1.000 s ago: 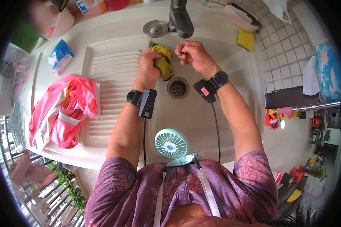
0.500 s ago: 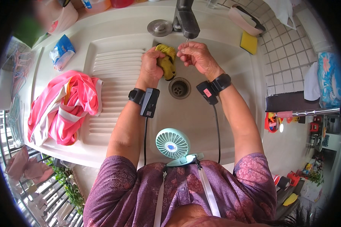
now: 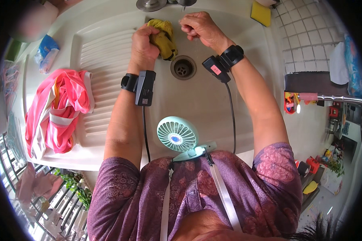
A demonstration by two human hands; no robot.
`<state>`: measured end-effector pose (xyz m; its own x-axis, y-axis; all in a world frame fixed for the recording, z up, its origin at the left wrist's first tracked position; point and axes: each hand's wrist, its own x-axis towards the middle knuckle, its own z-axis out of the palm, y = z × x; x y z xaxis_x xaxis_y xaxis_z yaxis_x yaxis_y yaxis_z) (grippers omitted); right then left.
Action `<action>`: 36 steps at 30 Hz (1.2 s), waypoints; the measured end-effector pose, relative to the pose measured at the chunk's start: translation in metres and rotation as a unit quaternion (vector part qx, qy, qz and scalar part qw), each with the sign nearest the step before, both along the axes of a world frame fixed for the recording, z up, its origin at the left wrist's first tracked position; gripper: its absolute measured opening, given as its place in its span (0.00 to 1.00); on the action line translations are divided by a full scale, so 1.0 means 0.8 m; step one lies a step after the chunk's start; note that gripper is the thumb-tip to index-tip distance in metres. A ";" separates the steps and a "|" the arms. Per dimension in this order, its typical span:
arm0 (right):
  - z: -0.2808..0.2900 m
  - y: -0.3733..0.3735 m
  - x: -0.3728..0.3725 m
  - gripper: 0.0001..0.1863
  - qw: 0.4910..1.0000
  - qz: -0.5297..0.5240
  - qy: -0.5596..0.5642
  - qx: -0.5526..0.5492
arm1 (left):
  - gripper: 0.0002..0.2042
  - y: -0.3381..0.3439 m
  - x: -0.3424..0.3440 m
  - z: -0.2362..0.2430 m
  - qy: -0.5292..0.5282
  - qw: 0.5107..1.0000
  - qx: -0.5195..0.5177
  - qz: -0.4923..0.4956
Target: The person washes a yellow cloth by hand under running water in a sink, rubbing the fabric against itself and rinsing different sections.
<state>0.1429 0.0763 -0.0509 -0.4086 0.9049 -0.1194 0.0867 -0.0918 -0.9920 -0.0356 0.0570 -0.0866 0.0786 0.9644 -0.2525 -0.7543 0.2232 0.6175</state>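
So, over on the left a bunched [pink-and-white cloth is being propped partly on the ribbed drainboard. Next, by the left hand, a yellow cloth is being gripped along its left side, over the basin just beyond the drain. The right hand's fingers are being held curled, apart from the cloth; whether anything's being pinched inside can't be told. Farther right, a yellow sponge is being supported near the tiles.

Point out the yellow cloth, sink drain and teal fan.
Yellow cloth [image 3: 163, 42]: head view, middle of its bunched part.
Sink drain [image 3: 183, 70]: head view, on the strainer.
Teal fan [image 3: 175, 138]: head view, hub of the grille.
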 end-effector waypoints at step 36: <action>-0.157 -0.077 0.104 0.09 0.808 -0.071 -0.540 0.223 | 0.05 0.001 0.002 -0.013 0.004 1.000 0.020 0.000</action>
